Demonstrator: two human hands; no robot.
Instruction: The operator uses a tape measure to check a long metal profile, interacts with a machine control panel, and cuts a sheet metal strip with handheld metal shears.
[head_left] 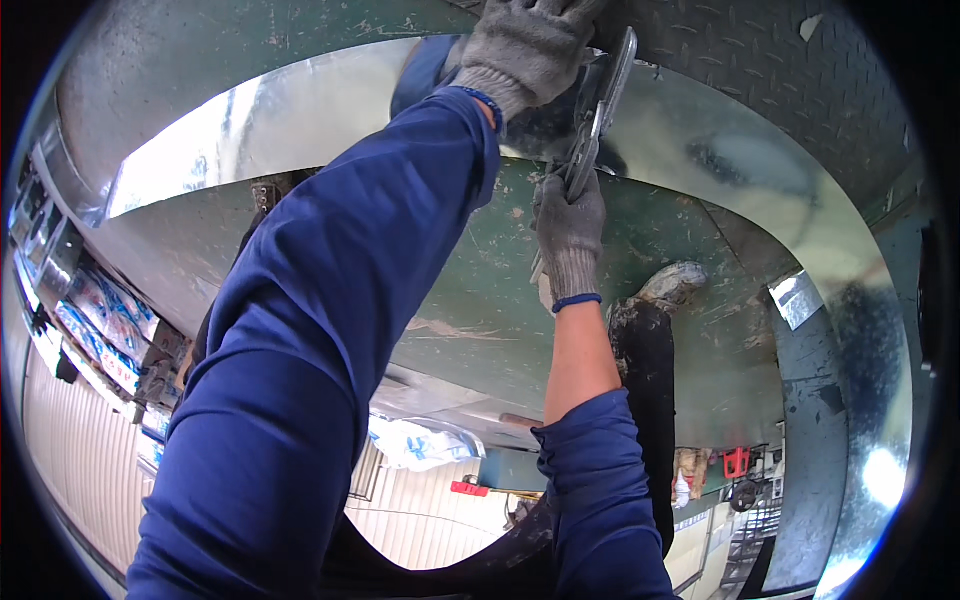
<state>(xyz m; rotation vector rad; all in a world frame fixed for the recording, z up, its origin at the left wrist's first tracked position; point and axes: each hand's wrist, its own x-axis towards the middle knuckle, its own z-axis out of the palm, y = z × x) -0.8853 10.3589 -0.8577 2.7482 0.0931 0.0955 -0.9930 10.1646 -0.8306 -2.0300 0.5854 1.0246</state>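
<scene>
A long curved strip of shiny sheet metal point(300, 110) arcs across the view and bends down the right side. My left hand point(525, 48), in a grey knitted glove, lies over the strip's far edge near the top. Its fingertips run out of the picture, so their grip is hidden. My right hand point(571, 215), gloved alike, is closed around the lower end of silver locking clamp pliers point(600, 118). The pliers reach up across the strip, just right of my left hand. Part of their handles shows below the right glove.
Under the strip is a scuffed green surface point(480, 270). Dark tread plate point(740, 50) lies at the far right. A dusty shoe point(675, 285) stands right of my right wrist. Shelves with packaged goods point(105, 320) are at the left, a red item point(736, 462) at the lower right.
</scene>
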